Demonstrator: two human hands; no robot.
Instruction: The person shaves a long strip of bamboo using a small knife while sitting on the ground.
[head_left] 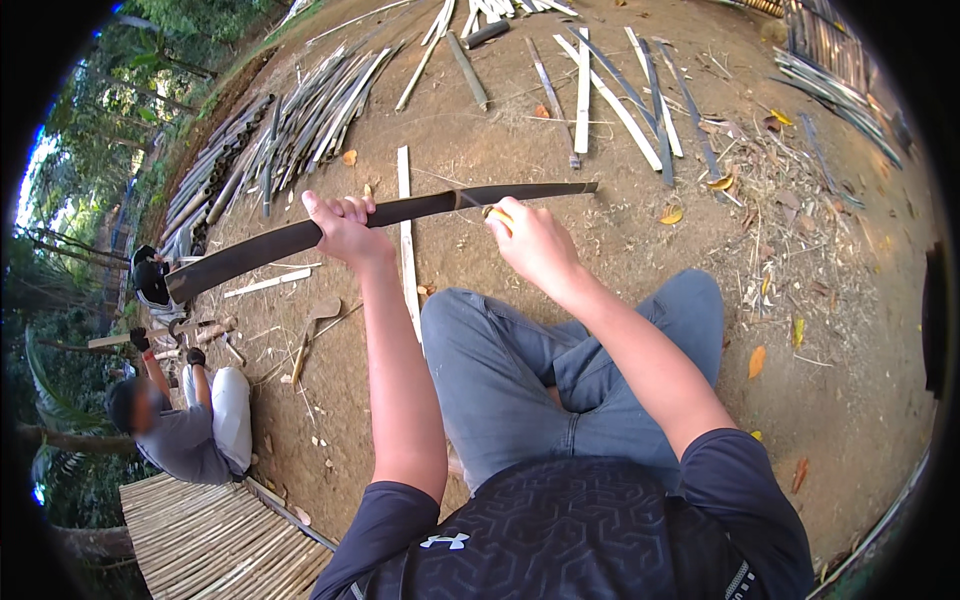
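A long, dark split bamboo strip (250,252) lies across in front of me, its wide end at the left and its narrow end at the right. My left hand (345,228) is closed around its middle part from below, thumb raised. In my right hand (535,240) is a small knife (493,213) with a yellow-orange handle, gripped in closed fingers. Its thin blade points up and left and meets the strip near a node ring; how deep it bites cannot be made out. My legs (500,370) are crossed beneath the strip.
Pale slats (407,240) lie on the bare soil, with a wooden-handled tool (312,325) at the left. Bamboo piles (330,110) and scattered strips (610,100) are farther off. A gloved person (205,425) holding a strip sits at left, beside a bamboo slat platform (215,535).
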